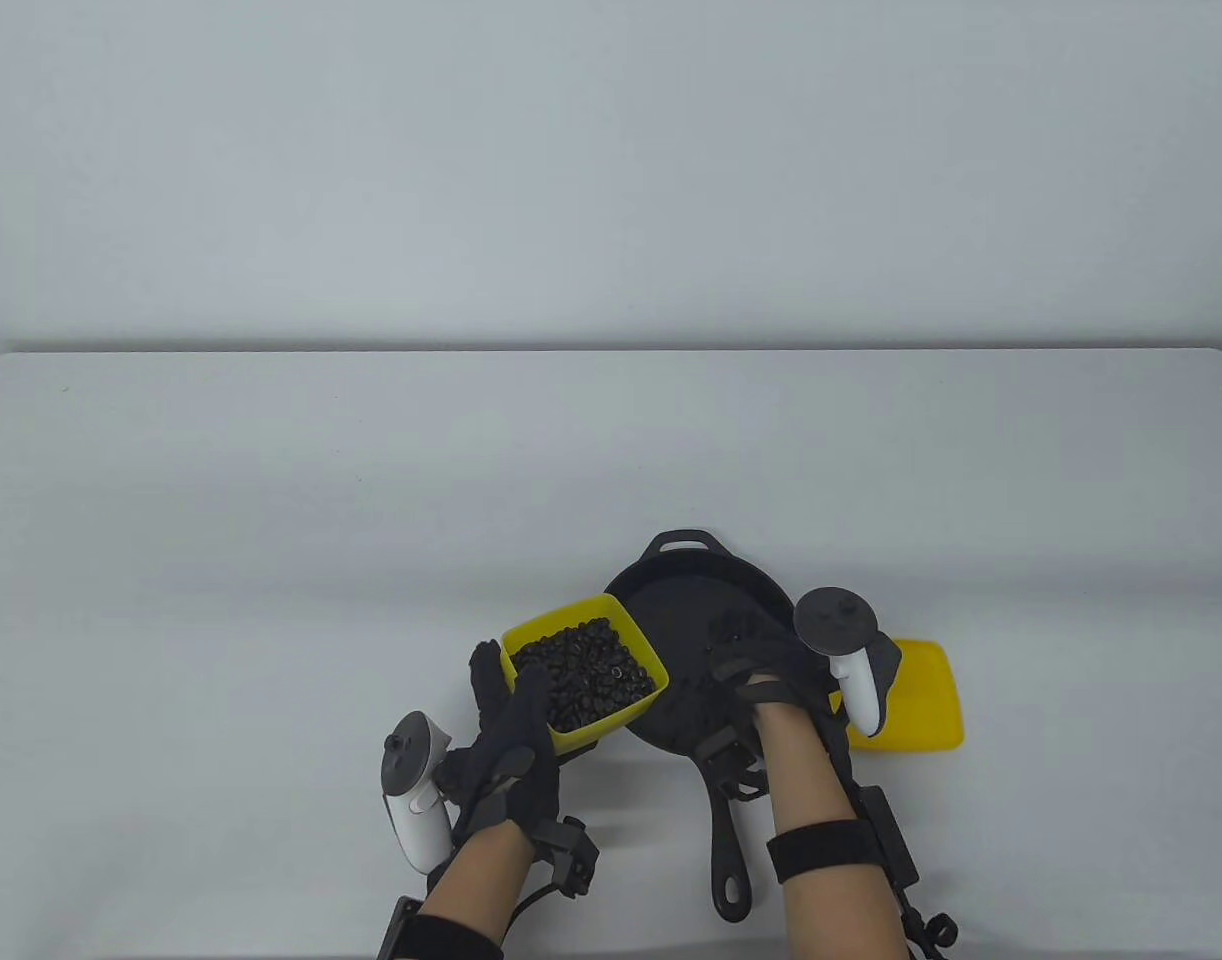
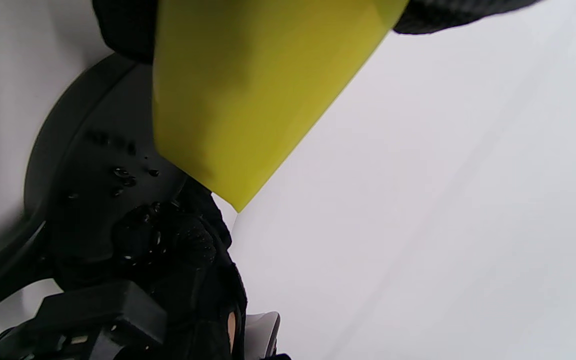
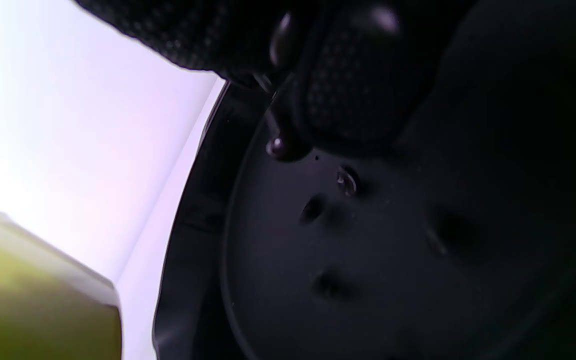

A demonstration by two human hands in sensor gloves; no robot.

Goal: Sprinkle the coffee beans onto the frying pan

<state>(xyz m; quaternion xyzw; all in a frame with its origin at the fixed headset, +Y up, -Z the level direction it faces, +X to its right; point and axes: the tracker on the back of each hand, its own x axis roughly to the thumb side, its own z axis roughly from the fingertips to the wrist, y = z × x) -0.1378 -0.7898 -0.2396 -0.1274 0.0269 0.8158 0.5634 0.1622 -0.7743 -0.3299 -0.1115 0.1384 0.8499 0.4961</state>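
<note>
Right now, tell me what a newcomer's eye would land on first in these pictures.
The bright yellow square plastic tub heaped with dark coffee beans, held by the left hand at the table's near edge. Beside it, the right hand hovers over the black cast-iron frying pan, where a few beans already lie. A yellow lid lies behind that hand.

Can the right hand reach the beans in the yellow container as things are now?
Probably yes. The right hand is over the frying pan, beside the open yellow container held by the left hand; nothing covers the coffee beans.
</note>
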